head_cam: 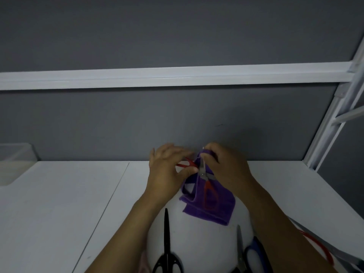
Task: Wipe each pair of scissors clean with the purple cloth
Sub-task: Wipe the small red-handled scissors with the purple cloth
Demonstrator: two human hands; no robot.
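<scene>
So the red scissors (203,174) are up in the air between both hands, opened wide. The left hand (167,166) has its fingers curled round 1 red handle loop. The other loop hangs down in front of the purple cloth (212,209). The right hand (224,164) is pinching the top of the cloth, and it looks wrapped over 1 blade, though I can't see the blade tip under the fabric. The rest of the cloth droops below the hands, clear of the bench (59,194).

Handling-wise, my guess is these are light, stiff and a bit awkward, because the pivot lets the 2 halves swing freely. Holding a handle loop makes sense: plastic, grippy, nowhere near the edge. The cloth is soft and floppy and looks fairly thick, so it should pad the fingers, but I'd keep a couple of layers between thumb and edge and slide along the flat of the blade, not across it.

2 more pairs wait on the bench nearer the body: black scissors (166,233) beside the left forearm, blue scissors (254,251) beside the right forearm.
</scene>
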